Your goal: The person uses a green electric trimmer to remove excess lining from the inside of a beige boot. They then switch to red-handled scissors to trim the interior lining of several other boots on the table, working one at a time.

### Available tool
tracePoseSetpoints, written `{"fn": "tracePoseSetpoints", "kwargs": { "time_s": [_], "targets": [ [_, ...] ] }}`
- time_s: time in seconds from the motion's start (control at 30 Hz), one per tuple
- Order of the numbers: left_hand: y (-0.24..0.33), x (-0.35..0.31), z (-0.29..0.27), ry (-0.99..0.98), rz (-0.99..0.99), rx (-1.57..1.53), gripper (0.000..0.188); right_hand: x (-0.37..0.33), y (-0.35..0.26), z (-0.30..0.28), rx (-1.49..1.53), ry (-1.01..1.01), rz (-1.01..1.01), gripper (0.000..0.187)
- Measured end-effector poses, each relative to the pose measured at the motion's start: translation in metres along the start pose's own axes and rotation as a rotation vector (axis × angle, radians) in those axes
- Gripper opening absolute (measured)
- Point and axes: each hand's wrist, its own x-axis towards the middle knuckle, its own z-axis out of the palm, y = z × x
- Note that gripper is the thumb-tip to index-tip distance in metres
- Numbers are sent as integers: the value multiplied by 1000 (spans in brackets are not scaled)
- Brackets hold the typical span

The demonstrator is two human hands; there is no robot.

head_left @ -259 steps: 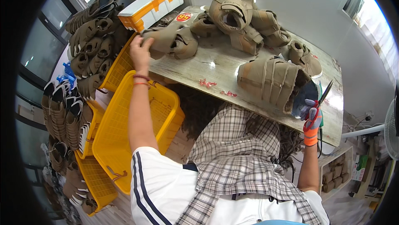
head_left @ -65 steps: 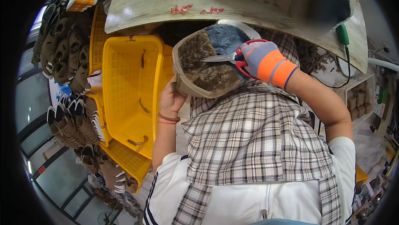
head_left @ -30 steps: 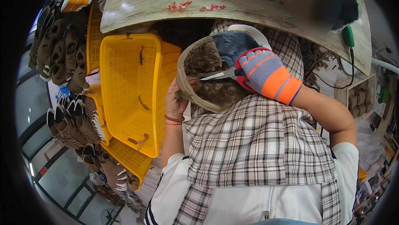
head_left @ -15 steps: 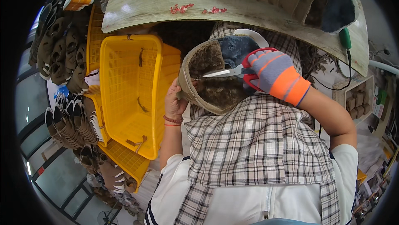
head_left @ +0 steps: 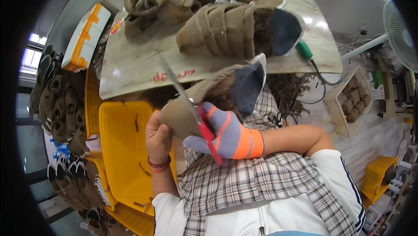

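A brown fabric shoe (head_left: pixel 179 117) with fuzzy lining and a dark blue insole is held in front of my apron. My bare left hand (head_left: pixel 158 139), with a beaded bracelet at the wrist, grips its closed end. Over the shoe's side my right hand (head_left: pixel 230 133), in a grey and orange glove, is closed on red-handled scissors (head_left: pixel 205 131). Their blades slant up past the shoe toward the table edge. The glove overlaps the shoe; whether it also grips it I cannot tell.
On the table (head_left: pixel 135 68) lie another brown shoe (head_left: pixel 217 31), a pile of brown shoes (head_left: pixel 174 0) and a green-handled corded tool (head_left: pixel 304 49). A yellow crate (head_left: pixel 115 149) stands at the left, a pale basket (head_left: pixel 348 101) at the right, with a fan (head_left: pixel 402 33) beyond.
The shoe has turned from its opening facing me to lying sideways, opening to the right. The scissors have swung out of the opening and now point up. My view has tilted up, showing more table.
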Motion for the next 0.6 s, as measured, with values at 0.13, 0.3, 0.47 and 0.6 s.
{"fn": "tracePoseSetpoints", "kwargs": {
  "time_s": [0.13,0.3,0.47,0.6],
  "targets": [
    [-7,48,47,-120,50,218,23,-14,7,-37,-266,273,-262,28],
    [-37,124,6,167,299,300,30,-14,2,-115,-645,714,-378,18],
    [-89,194,-90,338,93,56,27,44,61,-187,-880,823,-229,26],
    [-98,237,-72,149,-43,-25,24,77,81,-212,-480,496,-158,37]
  ]
}}
